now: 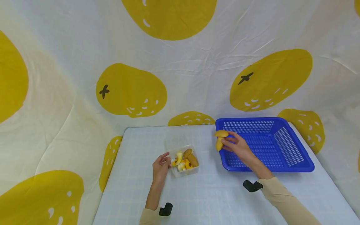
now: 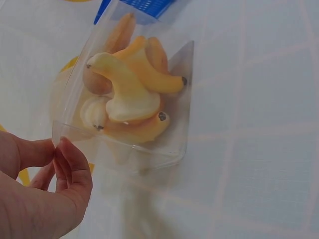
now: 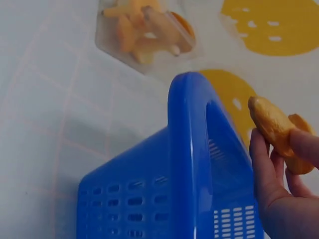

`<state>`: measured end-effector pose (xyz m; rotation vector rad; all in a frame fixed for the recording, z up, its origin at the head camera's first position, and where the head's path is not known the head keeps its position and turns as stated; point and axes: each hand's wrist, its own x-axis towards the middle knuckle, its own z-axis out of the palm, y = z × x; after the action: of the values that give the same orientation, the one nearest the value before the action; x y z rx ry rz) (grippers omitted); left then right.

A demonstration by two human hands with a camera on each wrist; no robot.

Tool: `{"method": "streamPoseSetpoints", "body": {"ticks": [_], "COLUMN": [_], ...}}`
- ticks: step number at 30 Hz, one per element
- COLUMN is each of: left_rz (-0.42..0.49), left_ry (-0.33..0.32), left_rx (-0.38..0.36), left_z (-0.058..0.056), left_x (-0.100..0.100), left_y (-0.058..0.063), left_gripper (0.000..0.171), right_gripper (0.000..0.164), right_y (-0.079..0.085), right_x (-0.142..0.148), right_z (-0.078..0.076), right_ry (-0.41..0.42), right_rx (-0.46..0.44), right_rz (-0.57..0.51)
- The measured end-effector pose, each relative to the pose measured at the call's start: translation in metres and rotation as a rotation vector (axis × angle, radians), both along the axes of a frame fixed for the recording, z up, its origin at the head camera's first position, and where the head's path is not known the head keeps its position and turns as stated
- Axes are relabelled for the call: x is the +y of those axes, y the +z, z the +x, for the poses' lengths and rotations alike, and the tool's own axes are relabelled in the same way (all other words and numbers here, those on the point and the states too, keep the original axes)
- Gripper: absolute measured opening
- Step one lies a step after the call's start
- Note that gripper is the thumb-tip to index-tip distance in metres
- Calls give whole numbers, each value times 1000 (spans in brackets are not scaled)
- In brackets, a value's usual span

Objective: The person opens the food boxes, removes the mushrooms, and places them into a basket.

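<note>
Yellow-tan mushroom (image 1: 220, 139), domed cap on a plump stem, at the left rim of the basket (image 1: 261, 145).
The right hand (image 1: 235, 146) pinches it, fingers curled; left of the basket, the left hand (image 1: 161, 165) pinches a clear box (image 1: 187, 172).

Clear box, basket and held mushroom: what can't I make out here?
- Head: whatever lies beneath the top pieces in the clear box; they cover it.
- Left wrist: most of the blue basket; top edge cuts it.
- Right wrist: part of the held mushroom; the right fingers cover it.
</note>
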<state>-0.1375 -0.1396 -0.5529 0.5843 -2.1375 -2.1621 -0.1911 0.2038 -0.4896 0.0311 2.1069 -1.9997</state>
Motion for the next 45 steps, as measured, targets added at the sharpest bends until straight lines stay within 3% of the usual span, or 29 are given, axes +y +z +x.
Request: {"method": "streamPoseSetpoints", "body": {"ticks": [12,23,26,31,34,38,45], "left_rz": [-13,27,60,70,61,65,164], "left_ry": [13,14,2,1,34,66,51], "left_rx": [18,24,8,-17,-33,-66,-82], "left_z": [3,3,4,13,9,-1,-3], "left_x": [1,2,2,7,8,5,1], "left_y": [2,2,10,40,29,2,1], "left_gripper": [33,34,35,36,35,36,40], "right_gripper": [75,73,70,64,58,54,42], "right_y": [-24,-37,-39,-44,-49,-51,-42], "right_x": [44,61,61,59,57,56,55], "right_z": [3,4,1,-4,-7,-9,-6], "right_ry": [-41,73,101,174,213,236,212], "right_rx": [-33,-119,-144,-162,-160,-132,-11], "right_rz": [44,222,277,360,395,470,648]}}
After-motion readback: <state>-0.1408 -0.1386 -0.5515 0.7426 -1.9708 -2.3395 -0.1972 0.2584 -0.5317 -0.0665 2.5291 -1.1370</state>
